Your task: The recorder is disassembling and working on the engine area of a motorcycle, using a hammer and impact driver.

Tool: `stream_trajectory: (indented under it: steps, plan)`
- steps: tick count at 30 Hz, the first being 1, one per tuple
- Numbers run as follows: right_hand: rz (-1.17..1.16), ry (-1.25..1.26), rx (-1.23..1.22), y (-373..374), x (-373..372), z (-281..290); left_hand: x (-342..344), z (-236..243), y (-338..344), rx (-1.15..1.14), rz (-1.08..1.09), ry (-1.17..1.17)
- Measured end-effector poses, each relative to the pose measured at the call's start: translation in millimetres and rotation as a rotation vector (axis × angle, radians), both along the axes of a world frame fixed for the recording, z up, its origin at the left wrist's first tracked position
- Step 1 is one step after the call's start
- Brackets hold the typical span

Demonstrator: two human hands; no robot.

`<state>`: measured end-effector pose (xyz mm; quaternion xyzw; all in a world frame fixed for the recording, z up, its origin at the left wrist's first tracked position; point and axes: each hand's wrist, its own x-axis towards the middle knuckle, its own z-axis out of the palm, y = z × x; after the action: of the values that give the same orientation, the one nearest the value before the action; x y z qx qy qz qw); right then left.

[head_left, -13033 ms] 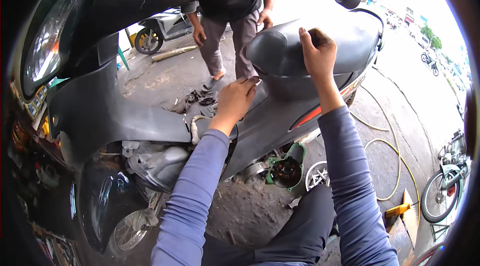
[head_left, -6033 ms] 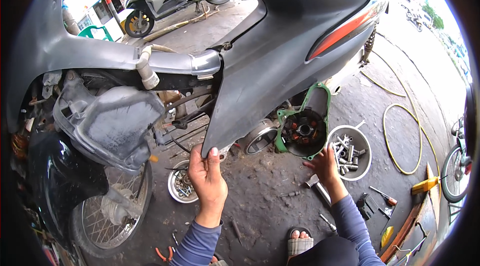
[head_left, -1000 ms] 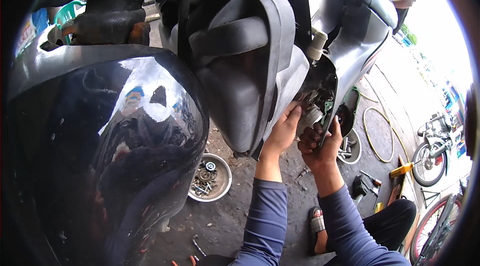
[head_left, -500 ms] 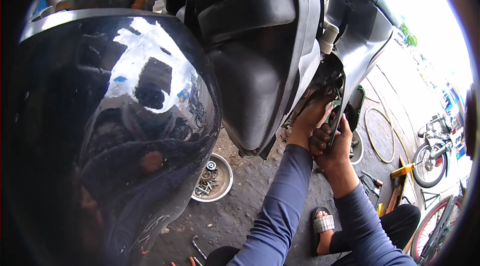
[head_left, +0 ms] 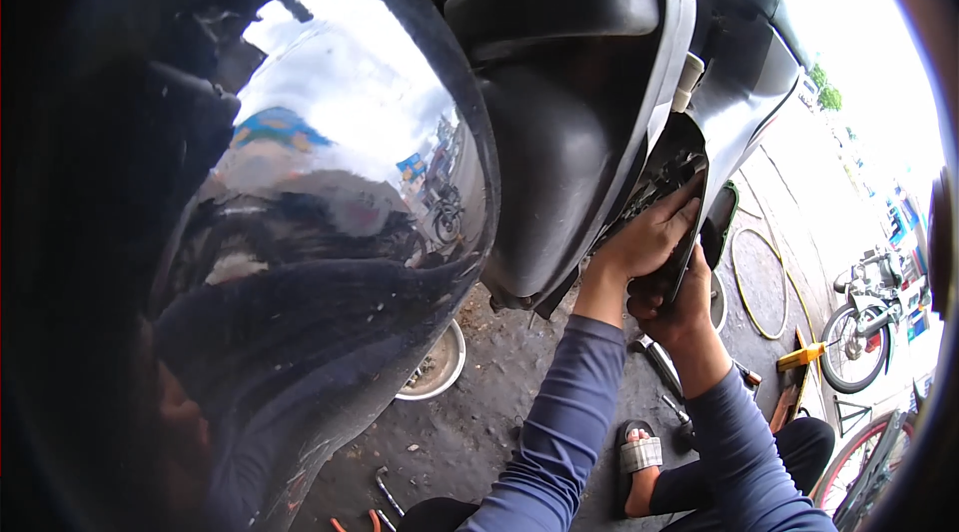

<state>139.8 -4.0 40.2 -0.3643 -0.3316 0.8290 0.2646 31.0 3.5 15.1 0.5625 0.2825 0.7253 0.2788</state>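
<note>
My right hand (head_left: 679, 297) is closed round the lower edge of a silver-and-black motorbike side panel (head_left: 734, 162). Thumb on the outer side, curled fingers on the inner side. Just left of it, my left hand (head_left: 649, 240) reaches up into the dark opening behind the panel with its fingers stretched out; the fingertips are partly hidden there. Beside my hands hangs the bike's black inner leg shield (head_left: 559, 132), with a grey rim. A glossy dark curved body part (head_left: 330, 262) fills the left side, scratched and full of reflections.
On the dark ground stand a pale bowl of small parts (head_left: 445, 367) and a grey tool (head_left: 659, 367). Pliers with orange handles (head_left: 375, 520) lie at the lower edge. To the right are a yellow bottle (head_left: 799, 356), a looped hose (head_left: 739, 272) and a parked motorbike (head_left: 869, 307).
The view has shifted, so the bike sits further right. My left hand's fingers now stretch further up behind the panel, while my right hand keeps its grip on the panel edge.
</note>
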Motion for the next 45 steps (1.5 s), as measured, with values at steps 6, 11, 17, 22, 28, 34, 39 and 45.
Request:
stream_trajectory:
  steps: [6, 11, 17, 22, 28, 34, 39, 45]
  plan:
    - [-0.02, 0.077, -0.009, 3.3, -4.2, -15.1, 7.6, 22.7, -16.9, -0.028, 0.131, -0.075]
    - [-0.026, 0.155, 0.039, 2.4, -6.0, -20.1, 9.5, 27.9, -20.2, -0.116, 0.177, 0.01]
    - [0.034, 0.196, -0.008, 8.8, -5.0, -25.5, 10.9, 20.0, -16.0, -0.113, 0.241, -0.068]
    - [0.35, -0.329, 0.263, 45.9, 22.0, -15.0, -6.4, 20.8, -18.7, -0.087, 0.269, -0.064]
    - [0.16, -0.363, 1.072, 156.9, 62.7, 24.3, -8.4, 31.0, -22.9, -0.172, 0.207, -0.043]
    - [-0.289, -0.492, 1.265, 307.9, 111.8, 30.7, 25.7, 46.5, -25.1, -0.447, 0.721, 0.129]
    - [-0.252, -0.334, 0.803, 362.1, 104.6, 1.1, 60.0, 68.5, -17.4, -0.513, 1.257, 0.577]
    - [-0.528, 0.243, 1.07, 403.4, 97.1, 88.2, 102.5, 144.2, 22.0, -0.26, 1.335, 0.828]
